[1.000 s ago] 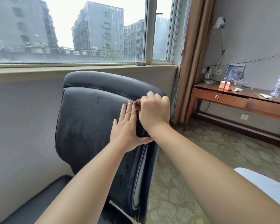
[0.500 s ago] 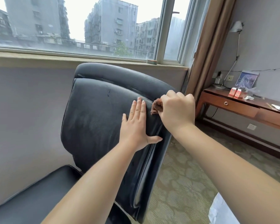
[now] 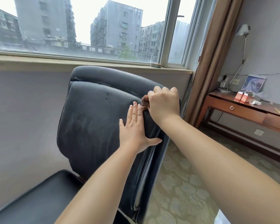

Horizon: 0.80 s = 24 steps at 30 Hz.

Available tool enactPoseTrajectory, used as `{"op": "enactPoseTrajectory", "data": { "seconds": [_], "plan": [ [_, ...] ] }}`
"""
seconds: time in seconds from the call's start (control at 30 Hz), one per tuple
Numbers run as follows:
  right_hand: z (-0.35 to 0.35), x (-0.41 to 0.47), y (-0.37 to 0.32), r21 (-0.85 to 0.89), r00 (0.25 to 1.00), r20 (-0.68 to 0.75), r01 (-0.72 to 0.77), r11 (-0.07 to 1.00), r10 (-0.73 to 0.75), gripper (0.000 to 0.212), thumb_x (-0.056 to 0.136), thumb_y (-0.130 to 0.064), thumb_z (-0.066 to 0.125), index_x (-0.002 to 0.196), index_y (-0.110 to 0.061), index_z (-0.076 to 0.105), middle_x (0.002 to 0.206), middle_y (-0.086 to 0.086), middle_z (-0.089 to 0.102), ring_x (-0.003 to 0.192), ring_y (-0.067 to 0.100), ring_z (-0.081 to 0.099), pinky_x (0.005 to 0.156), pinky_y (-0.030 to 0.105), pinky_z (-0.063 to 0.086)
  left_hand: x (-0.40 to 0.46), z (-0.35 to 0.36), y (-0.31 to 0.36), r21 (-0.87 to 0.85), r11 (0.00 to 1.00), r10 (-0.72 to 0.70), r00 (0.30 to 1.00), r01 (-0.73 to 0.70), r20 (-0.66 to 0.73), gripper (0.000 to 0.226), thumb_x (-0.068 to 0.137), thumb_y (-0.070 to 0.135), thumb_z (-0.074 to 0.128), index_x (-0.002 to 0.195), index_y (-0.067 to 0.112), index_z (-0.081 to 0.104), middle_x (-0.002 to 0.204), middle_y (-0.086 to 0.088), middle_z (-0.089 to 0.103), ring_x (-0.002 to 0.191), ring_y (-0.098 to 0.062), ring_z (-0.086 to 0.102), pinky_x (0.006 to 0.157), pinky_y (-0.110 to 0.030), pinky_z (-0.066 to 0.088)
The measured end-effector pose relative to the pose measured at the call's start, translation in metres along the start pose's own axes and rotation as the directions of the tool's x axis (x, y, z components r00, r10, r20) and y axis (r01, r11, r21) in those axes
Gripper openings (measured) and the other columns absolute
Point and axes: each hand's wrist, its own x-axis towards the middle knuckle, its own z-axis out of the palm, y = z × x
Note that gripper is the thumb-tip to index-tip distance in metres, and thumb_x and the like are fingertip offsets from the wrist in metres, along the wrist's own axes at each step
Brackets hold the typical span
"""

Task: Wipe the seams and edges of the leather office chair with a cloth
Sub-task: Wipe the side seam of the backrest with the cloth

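Now we look down from the head view at our two hands on the black leather chair point(image 3: 94, 120) by the window. Our left hand point(image 3: 134, 126) lies flat with straight fingers on the chair back. Our right hand point(image 3: 164, 103) squeezes a brown cloth point(image 3: 145, 102) against the top right seam.

Soft, flat daylight pours in through the window point(image 3: 90, 26), whose sky is blown out white, leaving only faint shadows, while wide-angle distortion bends its frame and sill.
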Motion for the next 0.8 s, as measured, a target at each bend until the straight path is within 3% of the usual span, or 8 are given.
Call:
{"op": "enactPoseTrajectory", "data": {
  "seconds": [0.27, 0.47, 0.8],
  "plan": [
    [-0.014, -0.023, 0.028, -0.112, 0.999, -0.028, 0.036, 0.993, -0.04, 0.018, 0.053, -0.021, 0.075, 0.054, -0.023, 0.056, 0.059, -0.004, 0.054, 0.051, 0.019, 0.051, 0.058, 0.024, 0.037, -0.007, -0.002, 0.001, 0.026, 0.999, 0.034, 0.999, -0.035, 0.04, 0.132, 0.068, 0.082, 0.054, 0.144, 0.018, -0.034, 0.151, 0.006, -0.041, 0.14, -0.011, -0.035, 0.118, -0.057, -0.001],
    [-0.005, 0.001, 0.01, -0.118, 0.991, -0.088, 0.093, 0.989, -0.103, 0.013, 0.055, -0.012, 0.06, 0.051, -0.023, 0.053, 0.055, -0.005, 0.051, 0.052, 0.018, 0.052, 0.057, 0.022, 0.037, -0.007, 0.001, -0.001, 0.012, 0.998, 0.055, 0.998, -0.055, 0.017, 0.131, 0.068, 0.082, 0.052, 0.144, 0.017, -0.033, 0.151, 0.006, -0.04, 0.14, -0.01, -0.035, 0.117, -0.057, -0.002],
    [0.003, 0.024, 0.001, -0.088, 0.988, 0.01, 0.157, 0.984, -0.157, 0.021, 0.046, -0.022, 0.077, 0.048, -0.025, 0.056, 0.055, -0.006, 0.054, 0.051, 0.014, 0.053, 0.055, 0.023, 0.038, 0.001, 0.006, -0.004, 0.028, 0.999, 0.043, 0.999, -0.044, 0.008, 0.129, 0.069, 0.082, 0.051, 0.144, 0.019, -0.033, 0.152, 0.006, -0.04, 0.14, -0.011, -0.035, 0.117, -0.057, -0.006]
  ]
}}
